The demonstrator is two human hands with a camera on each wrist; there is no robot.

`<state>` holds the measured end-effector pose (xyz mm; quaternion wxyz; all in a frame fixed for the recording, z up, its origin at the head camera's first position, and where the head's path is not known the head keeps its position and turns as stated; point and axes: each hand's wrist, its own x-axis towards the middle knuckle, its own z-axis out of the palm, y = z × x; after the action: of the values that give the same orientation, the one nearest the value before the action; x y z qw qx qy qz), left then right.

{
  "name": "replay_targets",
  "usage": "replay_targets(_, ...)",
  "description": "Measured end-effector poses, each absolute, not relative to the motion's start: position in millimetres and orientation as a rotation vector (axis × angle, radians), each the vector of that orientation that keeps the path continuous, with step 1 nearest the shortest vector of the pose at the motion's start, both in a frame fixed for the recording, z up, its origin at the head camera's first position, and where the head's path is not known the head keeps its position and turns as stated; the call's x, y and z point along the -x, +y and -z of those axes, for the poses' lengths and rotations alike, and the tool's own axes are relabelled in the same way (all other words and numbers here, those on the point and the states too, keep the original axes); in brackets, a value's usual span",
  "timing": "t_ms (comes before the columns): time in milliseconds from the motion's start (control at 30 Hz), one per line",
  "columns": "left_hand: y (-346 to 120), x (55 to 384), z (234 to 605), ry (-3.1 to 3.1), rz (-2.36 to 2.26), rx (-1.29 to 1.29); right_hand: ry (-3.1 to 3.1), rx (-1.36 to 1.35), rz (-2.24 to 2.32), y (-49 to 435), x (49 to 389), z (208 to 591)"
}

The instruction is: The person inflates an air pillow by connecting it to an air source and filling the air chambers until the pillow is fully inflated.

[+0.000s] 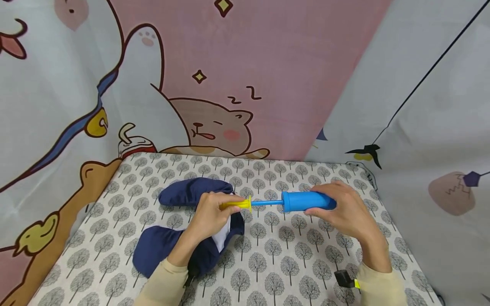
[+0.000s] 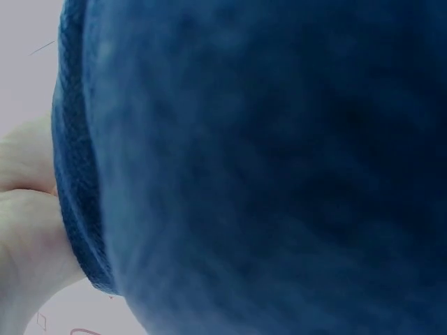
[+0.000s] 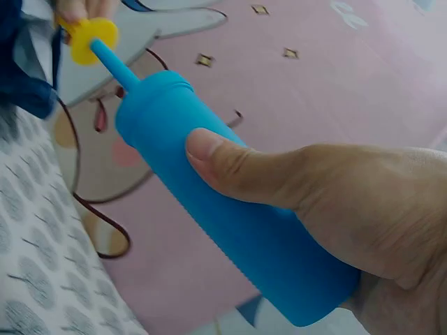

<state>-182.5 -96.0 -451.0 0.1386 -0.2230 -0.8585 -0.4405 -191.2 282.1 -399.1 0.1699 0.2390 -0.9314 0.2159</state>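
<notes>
A blue hand pump [image 1: 308,201] lies level between my two hands, its thin blue rod [image 1: 268,203] drawn out toward the left. My right hand [image 1: 346,208] grips the blue barrel, with the thumb along its near side in the right wrist view. With thumb and fingers, my left hand [image 1: 212,214] pinches the yellow end piece [image 1: 245,204] of the rod. Under and around the left hand lies a navy, U-shaped neck pillow [image 1: 195,190] with a white patch. Its fabric [image 2: 265,167] fills most of the left wrist view and hides the fingertips there.
The table is covered with a white tree-print cloth [image 1: 273,284]. Cartoon-print curtains [image 1: 291,63] stand at the back and both sides. A small black device [image 1: 343,279] sits by the right cuff.
</notes>
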Motion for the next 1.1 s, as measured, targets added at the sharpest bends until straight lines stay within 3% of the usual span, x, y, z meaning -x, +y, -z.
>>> replay_targets(467, -95.6, 184.5, 452.7, -2.496, 1.308, 0.635, -2.619, -0.661, -0.620, 333.5, 191.2, 396.4)
replay_targets(1100, -87.5, 179.3, 452.6, -2.492, 1.266, 0.553, -2.605, -0.749, -0.611, 263.3, 189.0, 398.3)
